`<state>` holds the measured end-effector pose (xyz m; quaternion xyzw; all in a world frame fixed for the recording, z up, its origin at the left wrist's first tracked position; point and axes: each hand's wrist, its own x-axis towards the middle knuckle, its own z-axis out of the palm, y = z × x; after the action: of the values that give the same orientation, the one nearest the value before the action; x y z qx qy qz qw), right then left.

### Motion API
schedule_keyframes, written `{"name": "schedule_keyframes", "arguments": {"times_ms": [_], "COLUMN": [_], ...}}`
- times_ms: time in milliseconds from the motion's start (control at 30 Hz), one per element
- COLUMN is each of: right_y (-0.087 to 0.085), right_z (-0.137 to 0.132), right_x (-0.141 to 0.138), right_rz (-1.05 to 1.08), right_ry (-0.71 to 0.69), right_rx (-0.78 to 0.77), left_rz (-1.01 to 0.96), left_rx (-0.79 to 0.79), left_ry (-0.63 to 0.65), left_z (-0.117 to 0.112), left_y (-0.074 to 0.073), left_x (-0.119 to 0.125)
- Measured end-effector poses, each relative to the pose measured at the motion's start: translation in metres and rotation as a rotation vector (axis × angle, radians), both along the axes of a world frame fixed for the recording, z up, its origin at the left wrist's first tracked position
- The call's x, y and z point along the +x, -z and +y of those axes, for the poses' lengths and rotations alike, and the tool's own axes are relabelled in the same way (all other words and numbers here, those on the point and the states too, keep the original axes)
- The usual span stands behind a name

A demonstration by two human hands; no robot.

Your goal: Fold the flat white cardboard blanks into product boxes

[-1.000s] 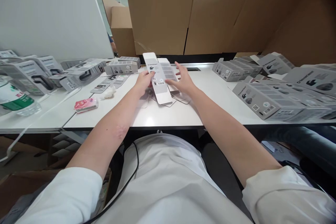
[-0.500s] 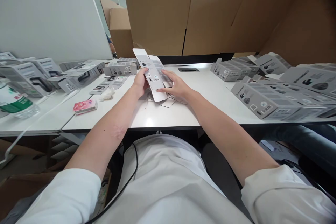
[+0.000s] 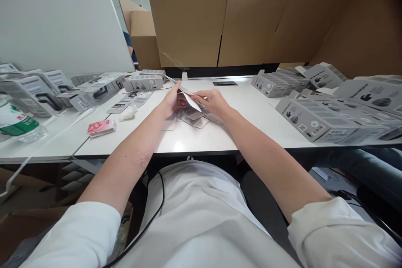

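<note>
A flat, unfolded grey carton point(image 3: 188, 98) is held low over the white table point(image 3: 245, 125), tilted almost edge-on to me. My left hand point(image 3: 172, 99) grips its left side with curled fingers. My right hand point(image 3: 211, 101) pinches its right side, thumb on top. Under both hands lies a small stack of more flat cartons point(image 3: 196, 118).
Assembled grey boxes are piled at the right point(image 3: 317, 121) and at the left point(image 3: 94, 88). A pink packet point(image 3: 101, 126), a white crumpled scrap point(image 3: 129, 113) and a green-labelled bottle point(image 3: 15, 121) lie left. Tall brown cardboard point(image 3: 251, 12) stands behind the table.
The flat carton, held upright and facing me before, has been tipped down and away, nearly level over the stack. Both hands dropped slightly and closed in on it.
</note>
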<state>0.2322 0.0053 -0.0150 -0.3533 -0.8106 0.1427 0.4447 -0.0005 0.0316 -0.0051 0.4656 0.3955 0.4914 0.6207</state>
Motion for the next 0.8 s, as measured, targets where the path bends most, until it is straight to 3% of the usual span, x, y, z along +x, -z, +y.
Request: {"name": "schedule_keyframes", "arguments": {"times_ms": [167,467,800], "right_y": [-0.002,-0.004,-0.003], "right_z": [0.0,0.0,-0.003], "right_x": [-0.003,-0.004,-0.01], "right_rz": [0.013,0.095,0.129], "right_ry": [0.004,-0.008,-0.041], "right_rx": [0.068,0.097,0.115], "left_rz": [0.103,0.071,-0.056], "left_rx": [0.039,0.039,0.078], "left_ry": [0.025,0.196,0.129], "left_z": [-0.008,-0.017,-0.022], "left_y": [-0.005,-0.007,-0.011], "left_x": [0.005,0.007,0.005]}}
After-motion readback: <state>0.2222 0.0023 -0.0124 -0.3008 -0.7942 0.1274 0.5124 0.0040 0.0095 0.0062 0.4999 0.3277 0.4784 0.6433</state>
